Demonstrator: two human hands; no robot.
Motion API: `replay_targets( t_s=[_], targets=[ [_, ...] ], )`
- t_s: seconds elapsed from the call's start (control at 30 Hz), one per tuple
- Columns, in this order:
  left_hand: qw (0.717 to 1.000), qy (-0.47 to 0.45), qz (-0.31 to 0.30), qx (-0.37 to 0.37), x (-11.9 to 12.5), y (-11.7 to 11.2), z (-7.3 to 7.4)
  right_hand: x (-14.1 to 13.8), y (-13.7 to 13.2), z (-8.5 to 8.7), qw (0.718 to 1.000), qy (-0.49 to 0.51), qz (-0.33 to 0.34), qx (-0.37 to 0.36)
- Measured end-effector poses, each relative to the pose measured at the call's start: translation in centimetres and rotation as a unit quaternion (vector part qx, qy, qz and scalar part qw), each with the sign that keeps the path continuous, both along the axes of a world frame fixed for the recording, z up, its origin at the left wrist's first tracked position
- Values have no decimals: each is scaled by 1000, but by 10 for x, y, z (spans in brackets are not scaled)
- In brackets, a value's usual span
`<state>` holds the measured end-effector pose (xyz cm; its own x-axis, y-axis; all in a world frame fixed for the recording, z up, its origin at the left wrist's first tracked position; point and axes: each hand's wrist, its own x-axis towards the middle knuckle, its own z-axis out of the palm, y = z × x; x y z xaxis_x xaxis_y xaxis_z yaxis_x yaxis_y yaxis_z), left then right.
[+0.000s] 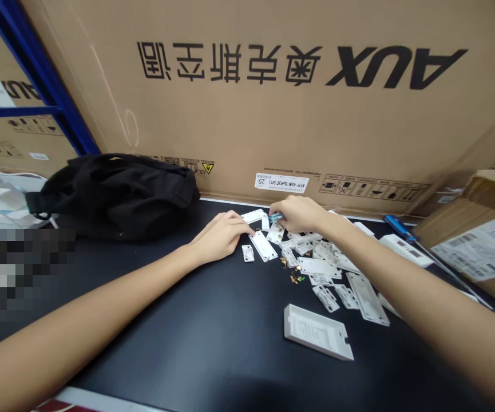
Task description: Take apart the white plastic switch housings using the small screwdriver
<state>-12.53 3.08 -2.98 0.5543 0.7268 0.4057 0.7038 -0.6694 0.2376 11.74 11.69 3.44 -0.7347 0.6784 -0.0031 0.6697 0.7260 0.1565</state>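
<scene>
Near the far edge of the black tabletop, my left hand (pixel 219 237) is curled with its fingertips at the upper corner of a white rectangular plastic plate (pixel 264 246). My right hand (pixel 301 214) is closed in a pinch on a small teal-blue piece (pixel 276 218), whose kind I cannot make out. Below that piece lies a white plastic part with brass-coloured bits (pixel 275 232). A small white slotted part (pixel 248 253) rests just below my left fingers. My right forearm covers some of the white parts.
Several white plastic housings (pixel 320 266) and small brass pieces (pixel 295 277) are scattered at right. A white tray-like cover (pixel 318 333) lies nearer. A blue-handled screwdriver (pixel 399 228) sits at far right beside a carton (pixel 479 229). A black bag (pixel 118 194) stands left; a large cardboard box (pixel 230 126) walls the back.
</scene>
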Motion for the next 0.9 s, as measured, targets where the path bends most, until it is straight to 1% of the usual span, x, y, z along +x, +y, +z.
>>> replay_targets(
  t_s=[0.17,0.4,0.67,0.9],
  targets=[
    [1000,-3,5,-4,1,-1,1,2,3,0,1000,7,9,-2],
    [1000,-6,-14,-14,1,-1,0,7,-2,18,1000,12,18,-4],
    [999,3,-32,-27,4,-2,4,13,-29,31,998,25,-9,55],
    [998,10,-50,-30,3,-2,6,27,-56,48,995,16,-24,98]
  ],
)
